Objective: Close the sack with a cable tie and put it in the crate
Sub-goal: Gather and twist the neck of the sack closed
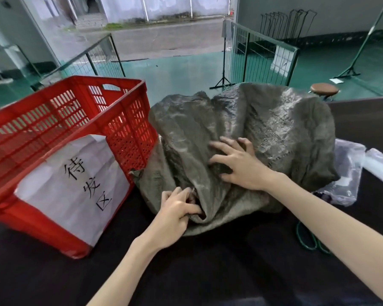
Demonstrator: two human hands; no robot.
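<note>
- left hand pinching bunched sack fabric at the near edge
- right hand just beyond it, spread on the sack (fingers splayed)
- crate left of both hands

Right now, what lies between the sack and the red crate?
Nothing. In the head view the sack lies close beside the right wall of the crate, with only a sliver of dark table showing between them near the front corner.
</note>
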